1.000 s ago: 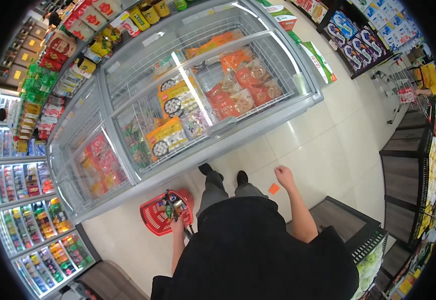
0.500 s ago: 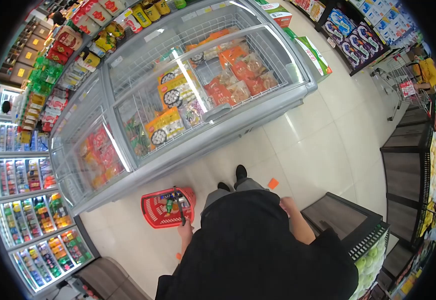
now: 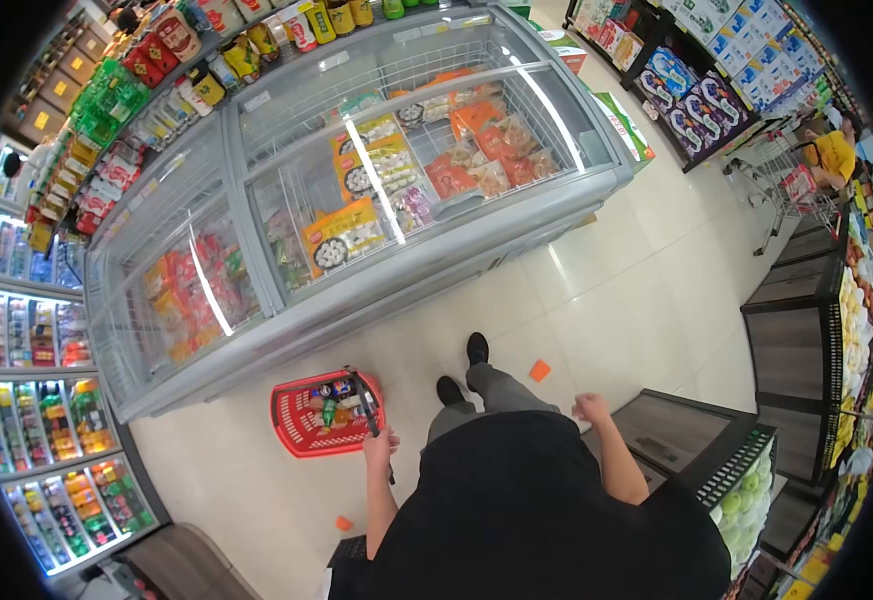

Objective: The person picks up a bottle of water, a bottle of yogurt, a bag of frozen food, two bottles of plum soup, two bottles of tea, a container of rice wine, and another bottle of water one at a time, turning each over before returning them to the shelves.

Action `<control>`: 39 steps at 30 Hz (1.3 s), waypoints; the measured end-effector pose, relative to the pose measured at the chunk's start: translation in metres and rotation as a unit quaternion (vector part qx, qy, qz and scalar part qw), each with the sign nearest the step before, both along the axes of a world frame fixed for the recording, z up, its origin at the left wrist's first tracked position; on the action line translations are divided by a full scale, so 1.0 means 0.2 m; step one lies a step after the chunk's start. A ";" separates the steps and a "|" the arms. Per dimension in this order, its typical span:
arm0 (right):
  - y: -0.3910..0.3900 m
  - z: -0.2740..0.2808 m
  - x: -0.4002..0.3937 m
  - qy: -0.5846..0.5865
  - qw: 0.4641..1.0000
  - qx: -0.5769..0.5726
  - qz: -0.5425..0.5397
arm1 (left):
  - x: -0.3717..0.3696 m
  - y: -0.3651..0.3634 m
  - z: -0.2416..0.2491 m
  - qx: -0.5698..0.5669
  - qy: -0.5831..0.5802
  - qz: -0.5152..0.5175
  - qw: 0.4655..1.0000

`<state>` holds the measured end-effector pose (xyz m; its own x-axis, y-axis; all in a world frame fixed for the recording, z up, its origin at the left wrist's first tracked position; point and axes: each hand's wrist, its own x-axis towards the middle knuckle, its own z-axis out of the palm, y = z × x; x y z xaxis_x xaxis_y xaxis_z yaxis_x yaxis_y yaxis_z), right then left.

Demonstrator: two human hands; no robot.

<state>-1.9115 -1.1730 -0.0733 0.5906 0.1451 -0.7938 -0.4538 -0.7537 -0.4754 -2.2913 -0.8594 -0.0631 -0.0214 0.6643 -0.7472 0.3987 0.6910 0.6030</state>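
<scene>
My left hand is closed round the black handle of a red shopping basket, which hangs at my left side. Inside the basket lie a green bottle and other small packages too blurred to name. On the other side of my body, my right hand is held out with its fingers curled in, and nothing shows in it. It is close to a dark-framed produce stand. In front of me stands a glass-topped chest freezer with its lids closed over bagged frozen food.
Lit drink coolers line the left side. Green fruit lies on the stand at my right. Farther right are a shopping cart and a person in yellow. Orange squares mark the pale tiled floor.
My right hand has swung forward and away from my body. A foot has stepped, and the view has shifted slightly. The basket stays in my left hand.
</scene>
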 end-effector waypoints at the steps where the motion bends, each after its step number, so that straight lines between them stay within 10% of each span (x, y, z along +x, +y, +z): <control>1: -0.11 -0.07 -0.06 0.017 1.000 -0.011 0.004 | 0.00 0.00 0.04 -0.028 -0.023 -0.014 0.999; 8: -0.40 -0.05 -0.49 -0.098 0.992 0.052 -0.052 | 0.02 0.03 0.08 -0.090 -0.002 -0.104 0.991; 22: -0.48 -0.21 0.06 0.006 0.967 0.040 -0.250 | 0.21 -0.19 0.02 -0.032 0.081 -0.046 0.995; 25: -0.66 -0.28 0.24 -0.003 0.959 0.072 -0.272 | 0.28 -0.23 -0.07 0.122 0.086 -0.258 0.955; 28: -0.89 -0.32 0.42 -0.009 0.953 0.073 -0.294 | 0.46 -0.40 -0.05 -0.034 0.171 -0.128 0.976; 32: -1.19 -0.26 0.65 0.043 0.940 0.041 -0.336 | 0.84 -0.62 -0.10 0.135 0.101 -0.355 0.919; 35: -1.34 -0.24 0.78 0.042 0.910 0.073 -0.406 | 1.18 -0.71 0.04 -0.035 0.085 -0.121 0.988; 39: -1.41 -0.25 0.94 0.062 0.907 0.058 -0.411 | 1.52 -0.67 0.20 -0.026 0.052 -0.106 0.993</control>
